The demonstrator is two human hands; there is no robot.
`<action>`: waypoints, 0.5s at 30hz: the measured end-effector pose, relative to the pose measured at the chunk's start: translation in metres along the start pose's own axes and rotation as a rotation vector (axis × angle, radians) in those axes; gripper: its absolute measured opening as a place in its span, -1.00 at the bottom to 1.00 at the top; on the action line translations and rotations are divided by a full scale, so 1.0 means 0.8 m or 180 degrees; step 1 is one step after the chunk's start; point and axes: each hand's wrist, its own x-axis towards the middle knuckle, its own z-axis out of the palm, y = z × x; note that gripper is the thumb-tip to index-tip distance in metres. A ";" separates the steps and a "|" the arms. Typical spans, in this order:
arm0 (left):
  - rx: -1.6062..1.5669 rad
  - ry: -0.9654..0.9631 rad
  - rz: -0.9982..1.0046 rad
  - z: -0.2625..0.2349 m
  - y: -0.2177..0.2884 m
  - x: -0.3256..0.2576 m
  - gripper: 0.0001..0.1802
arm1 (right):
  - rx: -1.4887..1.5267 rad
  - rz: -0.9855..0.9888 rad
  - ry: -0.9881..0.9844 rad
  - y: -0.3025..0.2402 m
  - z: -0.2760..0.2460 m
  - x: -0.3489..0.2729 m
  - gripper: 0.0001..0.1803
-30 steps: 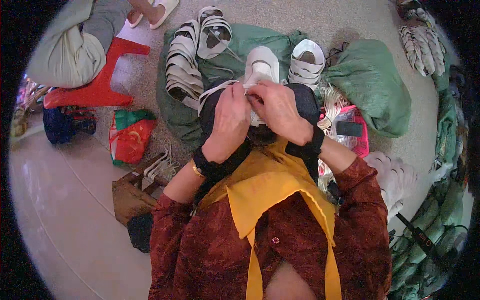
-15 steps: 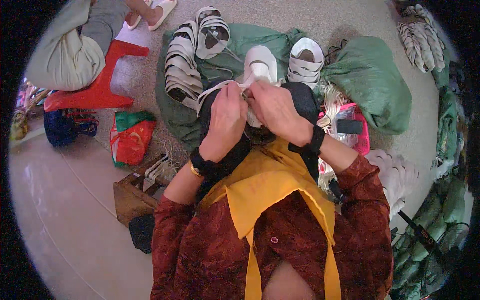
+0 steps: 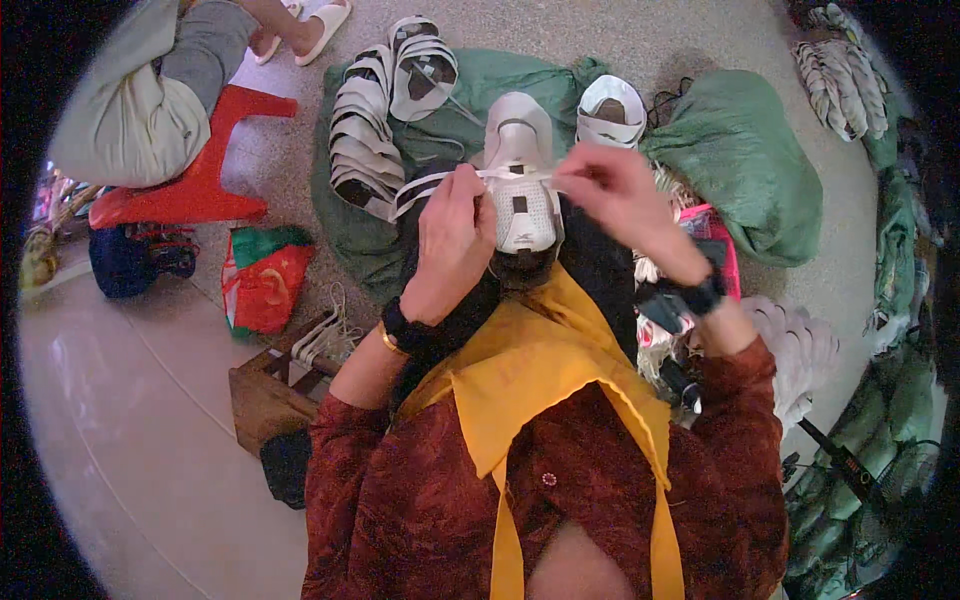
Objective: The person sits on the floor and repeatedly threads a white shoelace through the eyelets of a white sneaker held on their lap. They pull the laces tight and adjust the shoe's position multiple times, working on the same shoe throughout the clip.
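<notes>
White shoe (image 3: 518, 120) at upper centre; my right hand (image 3: 625, 195) has swung rightward since the last frame, baring the tongue (image 3: 527, 228). Blurred, can't tell whether it grips. Left hand (image 3: 455, 230) pinches the lace (image 3: 500, 174), fingertips partly hidden. Co-worker (image 3: 205, 60) cut off, upper left. Green sack (image 3: 500, 70) on speckled floor (image 3: 560, 35).

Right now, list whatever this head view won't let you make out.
All in the head view:
- Left hand: fingertips hidden by its own knuckles, so its exact grip on the white lace is unclear.
- Right hand: fingers blurred; contact with the lace uncertain.
- Pink basket: partly hidden by the right arm.
- Co-worker: upper body cut off by the dark rim.
</notes>
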 end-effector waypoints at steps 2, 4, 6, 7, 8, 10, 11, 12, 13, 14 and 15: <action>-0.0029 0.0050 -0.0007 -0.001 0.000 -0.001 -0.87 | 0.1523 0.0666 -0.0161 -0.058 -0.047 -0.015 -0.87; -0.0094 0.0056 0.0004 0.000 0.004 0.001 -0.87 | 0.2133 0.0650 -0.0109 -0.093 -0.069 -0.020 -0.87; -0.0190 0.0014 0.0033 -0.004 0.008 0.005 -0.88 | 0.2090 0.0376 -0.0093 -0.112 -0.074 -0.020 -0.87; -0.0240 -0.0007 0.0056 -0.006 0.012 0.007 -0.88 | 0.1981 0.0323 -0.0256 -0.111 -0.070 -0.014 -0.85; -0.0345 -0.0060 0.0001 -0.008 0.018 0.009 -0.89 | 0.2033 0.0288 -0.0279 -0.111 -0.065 -0.010 -0.85; -0.0528 -0.0166 -0.0130 -0.016 0.031 0.013 -0.91 | 0.2160 0.0215 -0.0343 -0.112 -0.053 0.000 -0.84; -0.0663 -0.0171 -0.0052 -0.015 0.035 0.014 -0.90 | 0.2273 0.0166 -0.0342 -0.111 -0.048 0.004 -0.83; -0.0796 -0.0169 0.0018 -0.013 0.039 0.015 -0.90 | 0.2245 0.0172 -0.0408 -0.114 -0.045 0.007 -0.83; -0.0930 -0.0170 0.0089 -0.012 0.043 0.016 -0.89 | 0.2216 0.0177 -0.0471 -0.118 -0.042 0.009 -0.82; -0.0940 -0.0189 0.0124 -0.013 0.045 0.017 -0.89 | 0.2187 0.0183 -0.0532 -0.120 -0.040 0.010 -0.81; -0.0954 -0.0210 0.0159 -0.014 0.049 0.017 -0.89 | 0.2158 0.0160 -0.0506 -0.118 -0.039 0.010 -0.81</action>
